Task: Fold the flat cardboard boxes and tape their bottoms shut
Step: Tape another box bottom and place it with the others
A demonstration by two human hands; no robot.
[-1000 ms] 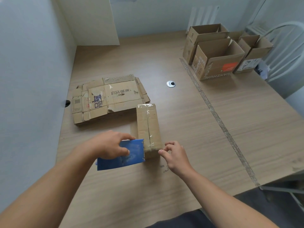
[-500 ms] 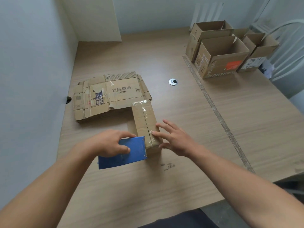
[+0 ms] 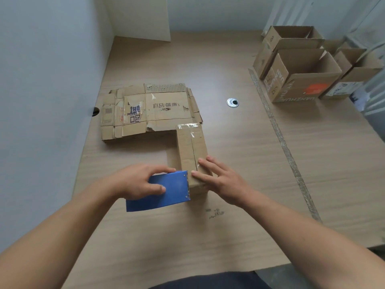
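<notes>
A small, long cardboard box (image 3: 190,146) stands on the wooden table (image 3: 239,163) with its closed flaps up and clear tape along the seam. My left hand (image 3: 137,181) grips a blue tape dispenser (image 3: 164,191) whose toothed edge meets the box's near end. My right hand (image 3: 221,180) lies with straight, spread fingers pressing on the near end of the box top. Behind the box, at the left, lies a stack of flat cardboard boxes (image 3: 145,111).
Several folded open boxes (image 3: 300,74) stand at the table's back right. A metal cable grommet (image 3: 232,102) sits mid-table. A strip of old tape (image 3: 281,138) runs along the table to the right. A wall bounds the left side.
My right hand moved from beside the box's near corner up onto its top and now presses there. The left hand with the dispenser has stayed at the box's near end.
</notes>
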